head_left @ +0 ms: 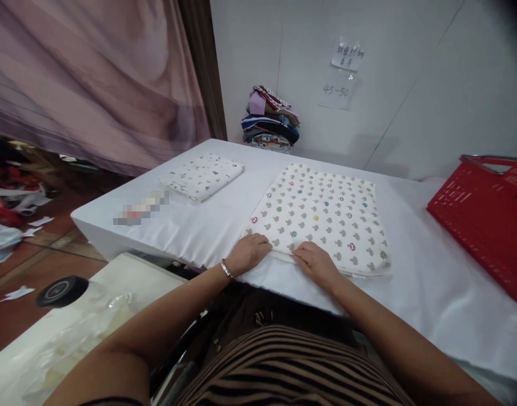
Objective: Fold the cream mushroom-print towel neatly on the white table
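Left hand [248,252], silver bracelet [226,269] at its wrist, at the near edge of a flat, squarish white cloth printed with grey and coloured mushrooms [326,211]; fingers bent and bunched together, pinching the edge near its left corner. Right hand [318,264] on the same edge, a short gap to the right; thumb and forefinger closed on the fabric, other fingers curled under. How much cloth each pinch takes in, cannot tell. Mushroom cloth lies on a table covered in smooth white fabric [427,270], directly in front of the person. Beyond the left hand, apart from the mushroom cloth: a folded white cloth with small scattered dark print [203,176]. Far right of table: red plastic basket with slotted sides [486,220]. By the pale wall [393,62], a stack of folded multicoloured textiles [270,121]; handwritten paper reading "45-50" [336,91] on the wall.
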`<action>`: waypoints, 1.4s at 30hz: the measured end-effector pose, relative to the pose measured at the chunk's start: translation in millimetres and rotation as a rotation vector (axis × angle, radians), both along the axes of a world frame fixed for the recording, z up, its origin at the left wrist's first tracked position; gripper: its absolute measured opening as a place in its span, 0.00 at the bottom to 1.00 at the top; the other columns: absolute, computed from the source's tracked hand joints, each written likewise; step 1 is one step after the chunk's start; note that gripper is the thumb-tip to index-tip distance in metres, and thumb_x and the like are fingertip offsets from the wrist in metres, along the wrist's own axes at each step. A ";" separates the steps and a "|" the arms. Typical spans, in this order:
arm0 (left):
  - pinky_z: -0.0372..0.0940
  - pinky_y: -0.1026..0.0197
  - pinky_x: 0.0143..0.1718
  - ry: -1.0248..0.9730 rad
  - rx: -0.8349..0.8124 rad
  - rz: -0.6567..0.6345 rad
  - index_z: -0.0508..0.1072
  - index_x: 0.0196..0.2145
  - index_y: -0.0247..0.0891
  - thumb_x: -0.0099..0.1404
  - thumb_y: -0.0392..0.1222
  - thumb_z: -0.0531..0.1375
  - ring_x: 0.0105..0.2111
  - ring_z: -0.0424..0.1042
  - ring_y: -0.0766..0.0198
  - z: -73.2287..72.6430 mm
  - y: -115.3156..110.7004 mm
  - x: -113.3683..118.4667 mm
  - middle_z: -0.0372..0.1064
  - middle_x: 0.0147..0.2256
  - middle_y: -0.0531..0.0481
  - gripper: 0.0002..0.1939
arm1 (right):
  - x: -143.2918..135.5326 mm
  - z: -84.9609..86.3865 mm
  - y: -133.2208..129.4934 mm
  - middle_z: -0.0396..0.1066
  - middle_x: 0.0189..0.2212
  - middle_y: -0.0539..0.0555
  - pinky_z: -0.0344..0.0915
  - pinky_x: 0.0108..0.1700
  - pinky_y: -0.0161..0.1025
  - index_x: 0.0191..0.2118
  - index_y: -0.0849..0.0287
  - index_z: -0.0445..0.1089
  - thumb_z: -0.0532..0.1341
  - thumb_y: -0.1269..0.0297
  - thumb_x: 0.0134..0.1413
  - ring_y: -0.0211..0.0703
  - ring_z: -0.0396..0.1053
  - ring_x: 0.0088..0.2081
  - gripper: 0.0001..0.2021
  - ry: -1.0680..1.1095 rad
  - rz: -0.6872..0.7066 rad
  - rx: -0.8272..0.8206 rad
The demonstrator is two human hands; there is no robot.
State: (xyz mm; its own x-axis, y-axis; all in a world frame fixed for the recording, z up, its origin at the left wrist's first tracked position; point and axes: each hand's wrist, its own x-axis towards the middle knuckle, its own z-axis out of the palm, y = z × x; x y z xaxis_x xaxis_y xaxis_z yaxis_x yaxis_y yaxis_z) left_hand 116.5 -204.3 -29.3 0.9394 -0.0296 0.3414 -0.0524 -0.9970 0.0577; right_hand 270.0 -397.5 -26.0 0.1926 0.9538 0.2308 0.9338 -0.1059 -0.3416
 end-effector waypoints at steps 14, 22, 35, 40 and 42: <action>0.61 0.60 0.39 0.024 -0.051 -0.083 0.72 0.39 0.39 0.67 0.45 0.51 0.38 0.66 0.62 -2.6 3.6 -0.3 0.69 0.38 0.47 0.13 | 0.0 2.3 -2.1 0.67 0.35 0.56 0.59 0.39 0.38 0.40 0.58 0.72 0.52 0.63 0.62 0.43 0.62 0.39 0.12 -0.133 0.089 -0.089; 0.61 0.60 0.37 0.011 -0.051 -0.060 0.73 0.38 0.39 0.68 0.46 0.50 0.37 0.66 0.62 -2.1 1.9 0.8 0.69 0.36 0.48 0.13 | 0.1 3.7 -1.4 0.67 0.35 0.53 0.61 0.39 0.37 0.39 0.56 0.72 0.54 0.65 0.61 0.41 0.63 0.39 0.10 0.037 0.014 -0.065; 0.60 0.59 0.38 0.002 0.022 -0.073 0.71 0.38 0.38 0.68 0.45 0.50 0.37 0.65 0.62 -0.6 -4.6 3.1 0.68 0.36 0.48 0.13 | -3.6 2.5 0.4 0.66 0.35 0.54 0.59 0.41 0.37 0.37 0.59 0.70 0.50 0.66 0.63 0.41 0.62 0.39 0.12 -0.066 0.009 -0.087; 0.59 0.60 0.36 -0.001 0.066 -0.049 0.72 0.34 0.38 0.69 0.41 0.48 0.34 0.65 0.63 0.7 -7.1 6.3 0.68 0.34 0.49 0.13 | -4.5 2.3 -1.1 0.66 0.35 0.55 0.57 0.40 0.37 0.37 0.60 0.70 0.49 0.64 0.64 0.42 0.61 0.39 0.13 -0.138 0.031 -0.116; 0.59 0.59 0.35 -0.008 0.078 -0.031 0.71 0.34 0.37 0.68 0.40 0.49 0.34 0.65 0.63 1.2 -8.1 7.9 0.68 0.33 0.49 0.13 | -4.4 3.9 -1.5 0.66 0.35 0.55 0.57 0.39 0.38 0.38 0.60 0.70 0.51 0.63 0.63 0.42 0.61 0.38 0.12 -0.154 0.038 -0.126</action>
State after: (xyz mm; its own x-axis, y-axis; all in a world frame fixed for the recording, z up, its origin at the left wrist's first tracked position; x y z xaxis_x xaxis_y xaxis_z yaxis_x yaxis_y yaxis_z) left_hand 124.4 -212.4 -28.1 0.9348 -0.0855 0.3446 -0.0836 -0.9963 -0.0204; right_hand 265.6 -399.1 -22.1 0.1280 0.9828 0.1330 0.9781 -0.1029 -0.1808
